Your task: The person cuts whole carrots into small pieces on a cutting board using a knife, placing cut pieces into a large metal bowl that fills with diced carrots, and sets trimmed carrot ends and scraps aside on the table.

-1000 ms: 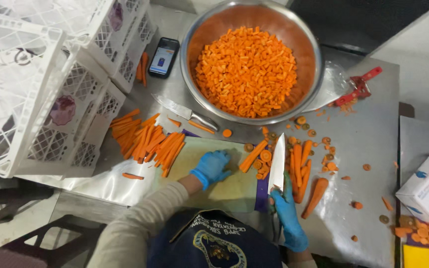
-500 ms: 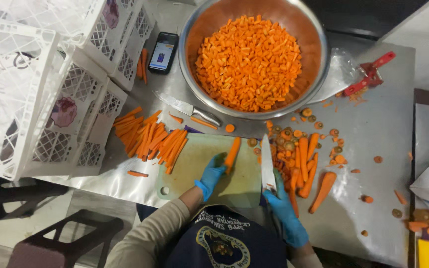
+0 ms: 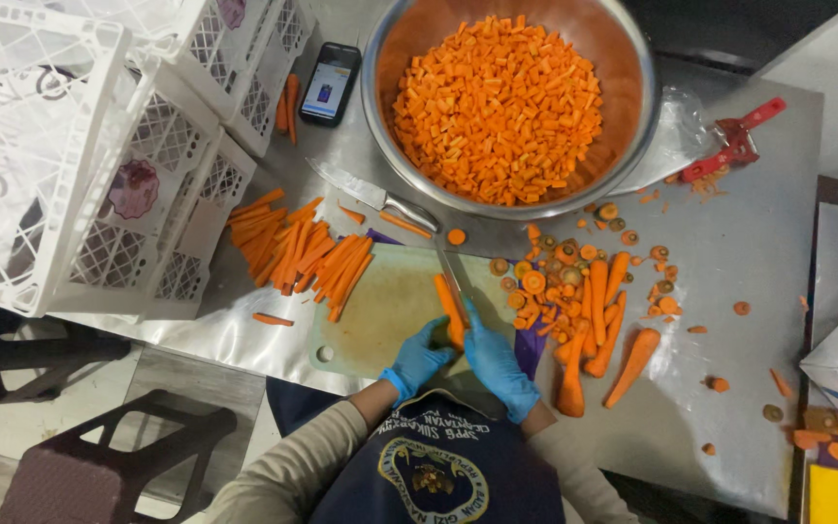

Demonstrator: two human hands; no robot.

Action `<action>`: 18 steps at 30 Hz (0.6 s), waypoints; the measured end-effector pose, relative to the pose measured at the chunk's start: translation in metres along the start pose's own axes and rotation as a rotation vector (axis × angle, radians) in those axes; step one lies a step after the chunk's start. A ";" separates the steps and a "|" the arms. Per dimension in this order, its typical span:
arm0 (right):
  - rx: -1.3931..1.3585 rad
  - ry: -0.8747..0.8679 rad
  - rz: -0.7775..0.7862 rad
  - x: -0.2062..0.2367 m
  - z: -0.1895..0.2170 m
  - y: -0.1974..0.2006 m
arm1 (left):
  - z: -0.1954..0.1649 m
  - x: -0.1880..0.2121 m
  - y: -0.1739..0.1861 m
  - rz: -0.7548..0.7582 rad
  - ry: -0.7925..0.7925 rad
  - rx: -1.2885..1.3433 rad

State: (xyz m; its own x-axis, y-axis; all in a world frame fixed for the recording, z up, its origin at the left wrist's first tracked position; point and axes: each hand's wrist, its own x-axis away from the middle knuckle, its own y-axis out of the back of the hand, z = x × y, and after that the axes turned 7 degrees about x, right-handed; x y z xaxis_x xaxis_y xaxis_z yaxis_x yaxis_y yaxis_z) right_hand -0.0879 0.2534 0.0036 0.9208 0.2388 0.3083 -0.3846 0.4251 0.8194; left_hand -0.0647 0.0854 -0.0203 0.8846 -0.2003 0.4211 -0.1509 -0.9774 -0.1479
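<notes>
The steel table (image 3: 729, 291) carries everything. At its left edge stand white crates (image 3: 99, 146). Behind the cutting board (image 3: 380, 311) sits the big bowl (image 3: 511, 107), full of diced carrot, with a phone (image 3: 330, 82) left of the bowl. Carrot sticks (image 3: 303, 254) lie left of the board, whole carrots and slices (image 3: 584, 301) right of it. On the board, the left hand (image 3: 417, 357), in a blue glove, closes on a carrot (image 3: 450, 309). The right hand (image 3: 499, 364) grips a knife (image 3: 454, 277), its blade lying against the carrot. A second knife (image 3: 372, 196) lies between board and bowl
</notes>
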 end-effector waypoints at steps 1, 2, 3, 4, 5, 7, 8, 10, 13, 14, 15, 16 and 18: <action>-0.010 -0.002 -0.028 0.004 -0.002 0.000 | 0.000 0.002 -0.001 -0.014 0.006 -0.117; -0.020 0.000 -0.058 0.008 -0.004 0.000 | -0.001 0.003 0.000 -0.030 0.011 -0.234; -0.029 0.005 -0.085 0.013 -0.007 -0.001 | -0.002 0.004 0.001 -0.051 0.015 -0.350; -0.004 -0.007 -0.064 0.018 -0.008 -0.002 | -0.003 0.005 0.002 -0.089 0.010 -0.386; 0.021 -0.021 -0.044 0.023 -0.010 -0.004 | -0.005 0.004 0.003 -0.126 0.006 -0.423; 0.056 -0.040 -0.010 0.030 -0.013 -0.009 | -0.010 -0.001 0.009 -0.198 -0.141 -0.548; 0.067 -0.044 0.009 0.033 -0.014 -0.011 | -0.013 -0.004 0.012 -0.234 -0.283 -0.630; 0.070 -0.045 0.030 0.036 -0.016 -0.015 | -0.022 -0.014 0.018 -0.250 -0.401 -0.768; 0.057 -0.024 0.032 0.038 -0.018 -0.019 | -0.038 -0.027 0.022 -0.199 -0.324 -0.895; 0.060 -0.005 0.020 0.038 -0.019 -0.019 | -0.043 -0.030 0.023 -0.185 -0.309 -0.914; 0.063 0.016 0.006 0.038 -0.018 -0.018 | -0.048 -0.033 0.023 -0.172 -0.294 -0.934; 0.073 0.000 0.019 0.038 -0.018 -0.017 | -0.053 -0.035 0.024 -0.132 -0.291 -0.961; 0.093 -0.034 0.048 0.037 -0.016 -0.013 | -0.062 -0.038 0.025 -0.050 -0.282 -1.014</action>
State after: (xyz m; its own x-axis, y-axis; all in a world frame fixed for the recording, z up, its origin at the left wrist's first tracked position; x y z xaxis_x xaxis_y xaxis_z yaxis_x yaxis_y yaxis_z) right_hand -0.0500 0.2710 -0.0033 0.9037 0.2262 0.3634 -0.4222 0.3310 0.8439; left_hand -0.1293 0.0648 0.0152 0.9509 -0.2629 0.1634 -0.2949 -0.6091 0.7362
